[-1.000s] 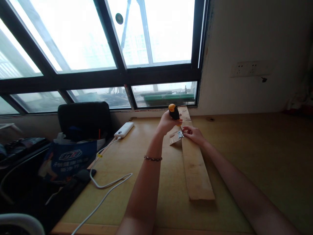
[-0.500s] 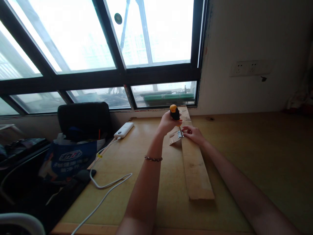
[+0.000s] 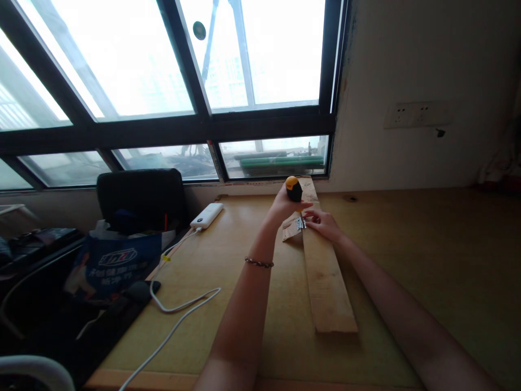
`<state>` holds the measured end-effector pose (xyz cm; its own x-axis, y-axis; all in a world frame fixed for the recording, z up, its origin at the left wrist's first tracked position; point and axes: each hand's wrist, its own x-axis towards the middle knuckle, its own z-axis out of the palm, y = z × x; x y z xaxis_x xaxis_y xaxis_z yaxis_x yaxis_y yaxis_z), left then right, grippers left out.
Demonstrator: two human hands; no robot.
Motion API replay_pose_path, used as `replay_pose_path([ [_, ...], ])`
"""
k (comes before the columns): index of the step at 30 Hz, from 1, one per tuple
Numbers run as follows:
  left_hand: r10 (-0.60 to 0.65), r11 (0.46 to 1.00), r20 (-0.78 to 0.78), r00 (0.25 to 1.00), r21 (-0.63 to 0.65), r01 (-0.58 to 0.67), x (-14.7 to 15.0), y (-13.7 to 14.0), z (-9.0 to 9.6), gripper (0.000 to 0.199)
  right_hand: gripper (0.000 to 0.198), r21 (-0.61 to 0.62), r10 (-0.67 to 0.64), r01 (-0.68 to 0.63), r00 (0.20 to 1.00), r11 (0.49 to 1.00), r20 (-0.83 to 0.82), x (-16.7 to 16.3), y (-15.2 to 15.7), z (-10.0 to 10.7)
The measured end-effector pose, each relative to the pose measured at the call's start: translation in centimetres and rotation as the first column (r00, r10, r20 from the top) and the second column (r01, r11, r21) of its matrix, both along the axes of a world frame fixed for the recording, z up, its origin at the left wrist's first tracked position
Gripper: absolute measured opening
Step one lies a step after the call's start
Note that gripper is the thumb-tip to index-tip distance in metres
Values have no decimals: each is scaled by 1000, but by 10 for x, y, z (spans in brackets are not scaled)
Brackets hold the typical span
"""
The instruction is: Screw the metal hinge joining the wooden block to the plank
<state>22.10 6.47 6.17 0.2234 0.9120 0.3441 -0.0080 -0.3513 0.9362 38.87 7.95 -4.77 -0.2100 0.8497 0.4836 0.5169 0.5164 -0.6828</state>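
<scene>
My left hand point(image 3: 284, 207) is closed around a screwdriver point(image 3: 293, 190) with a black and yellow handle. Some of its fingers stretch to the right past the handle. The screwdriver stands nearly upright, its shaft pointing down at a small metal hinge point(image 3: 300, 223). The hinge sits on the left edge of a long wooden board point(image 3: 328, 288), joining it to a small wooden piece point(image 3: 292, 231) that slants down on the left. My right hand point(image 3: 323, 224) rests on the board, its fingertips pinched at the hinge's right side. Whether a screw is under the tip is too small to tell.
The board lies lengthwise on a yellowish table point(image 3: 260, 304). Left of it are a white power bank point(image 3: 207, 216) and its white cable point(image 3: 187, 309). A black chair point(image 3: 140, 198) with a blue bag point(image 3: 118, 266) stands beyond the table's left edge. Windows and a wall close off the back.
My left hand has shifted slightly right and its fingers have stretched out beside the screwdriver handle, which has turned and tilted a little. My right hand, the board and the hinge look unchanged.
</scene>
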Motion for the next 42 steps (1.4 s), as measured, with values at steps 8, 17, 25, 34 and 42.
replay_pose_path([
  [8,24,999,-21,1000,36,-23,-2,6,-4,55,33,-13,-2,2,1000,1000,3,1,2,-1],
  [17,48,998,-11,999,44,-48,-4,7,-4,48,37,-12,4,-4,1000,1000,-9,1,3,-4],
  [25,-15,1000,31,999,-2,15,-8,0,5,36,36,-3,8,-8,1000,1000,-1,1,2,-3],
  [34,-75,992,72,995,-96,82,-9,-2,3,48,36,2,-11,11,1000,1000,13,1,2,-2],
  [42,-107,993,48,993,-53,109,-10,-7,7,48,35,6,0,0,1000,1000,0,1,2,-3],
])
